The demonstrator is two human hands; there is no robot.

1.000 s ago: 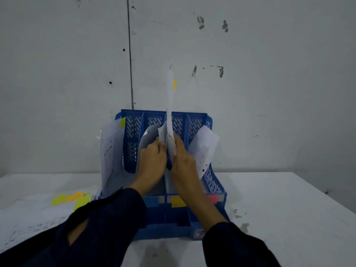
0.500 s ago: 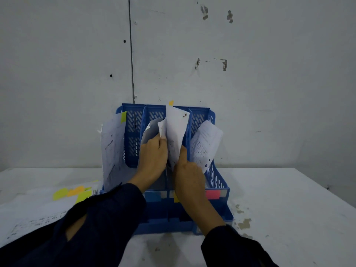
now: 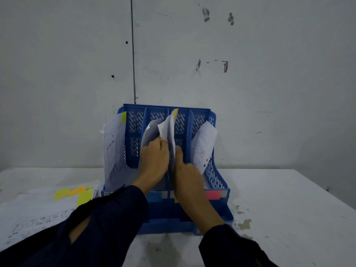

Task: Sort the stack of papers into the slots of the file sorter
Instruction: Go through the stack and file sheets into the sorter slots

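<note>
One blue file sorter (image 3: 217, 180) is standing on the white table (image 3: 289, 209) against the wall, showing four slots. Far-left slot is holding a leaning sheet (image 3: 113, 151) with a yellow tab at its top corner; second slot is holding curled papers (image 3: 149, 132); third slot is receiving a sheet with a yellow tab (image 3: 170, 128); far-right slot is holding one printed sheet (image 3: 204, 147), leaning right. Left hand (image 3: 154, 160) is reaching into the second slot, fingers pinching the papers there. Right hand (image 3: 189, 174) is lying alongside the tabbed sheet in the third slot (cannot tell whether its fingers are closing on it). One remaining stack of papers (image 3: 28, 214) is lying flat on the table left of the sorter, with about three yellow and orange sticky notes (image 3: 77, 193) on top. A pink label (image 3: 212, 195) is sitting on the sorter's front edge.
</note>
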